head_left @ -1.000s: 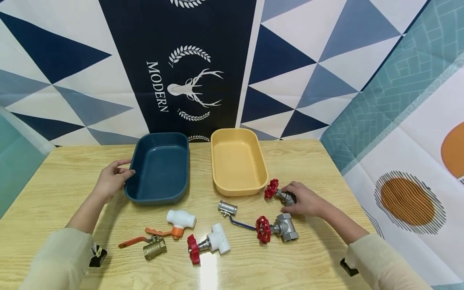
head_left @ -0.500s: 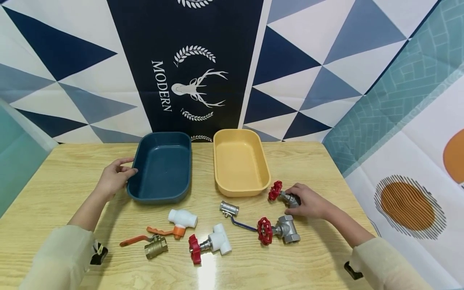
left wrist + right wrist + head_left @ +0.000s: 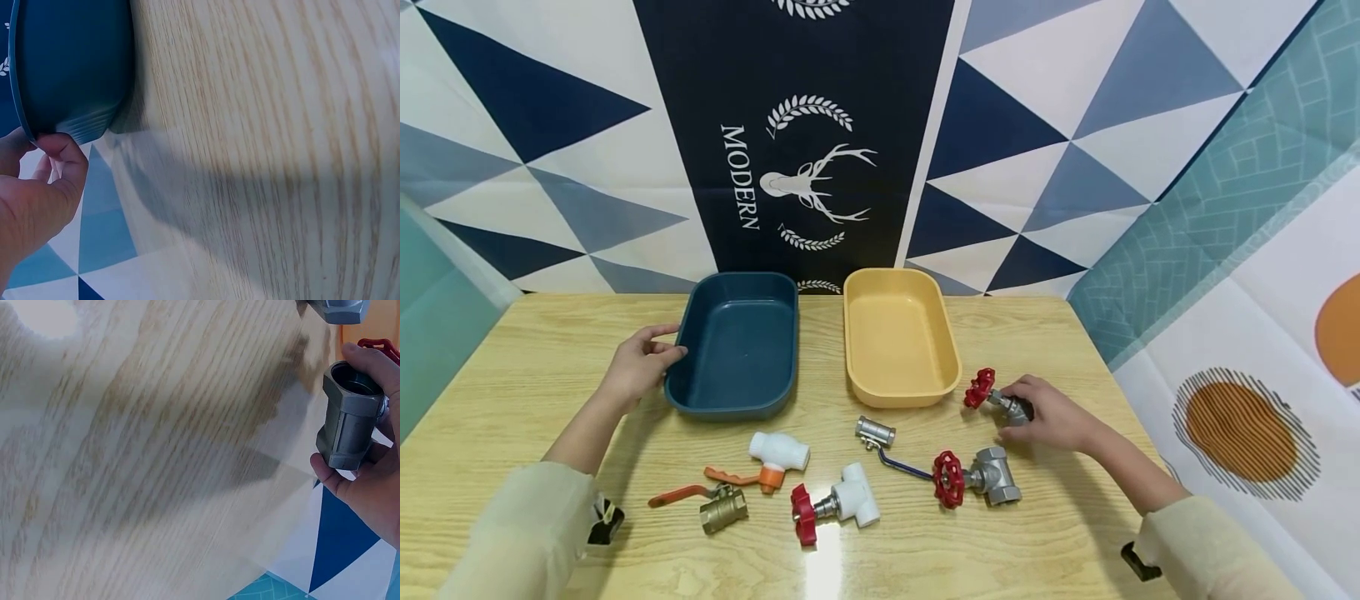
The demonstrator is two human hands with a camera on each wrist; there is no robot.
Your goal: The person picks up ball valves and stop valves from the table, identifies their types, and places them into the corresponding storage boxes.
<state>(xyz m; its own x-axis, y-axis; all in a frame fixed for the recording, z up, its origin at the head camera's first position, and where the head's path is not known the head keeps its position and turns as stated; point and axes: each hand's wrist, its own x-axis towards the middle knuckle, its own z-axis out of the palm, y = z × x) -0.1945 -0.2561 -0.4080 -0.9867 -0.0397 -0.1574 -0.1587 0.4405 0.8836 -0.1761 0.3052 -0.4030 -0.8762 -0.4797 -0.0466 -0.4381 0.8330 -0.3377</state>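
My left hand (image 3: 636, 367) pinches the left rim of a dark blue plastic bin (image 3: 737, 354); in the left wrist view, thumb and fingers meet at the rim of the bin (image 3: 75, 69). At the right, my right hand (image 3: 1051, 417) grips the silver body of a gate valve (image 3: 1017, 408) with a red handwheel (image 3: 980, 388) pointing left. The right wrist view shows the hexagonal open end of this valve (image 3: 353, 419) between thumb and fingers. Just below that hand lies a larger silver gate valve (image 3: 992, 477), its red handwheel to the left.
A yellow bin (image 3: 898, 342) stands right of the blue one. Across the table (image 3: 925, 550) lie a ball valve with a blue lever (image 3: 876, 432), a white tee valve (image 3: 853, 496), a white valve with an orange lever (image 3: 781, 452) and a brass ball valve (image 3: 724, 510). A patterned cloth hangs behind.
My right hand has shifted a little to the right with the gate valve in its grip. The left hand stays on the blue bin's rim. The head view has shifted slightly.
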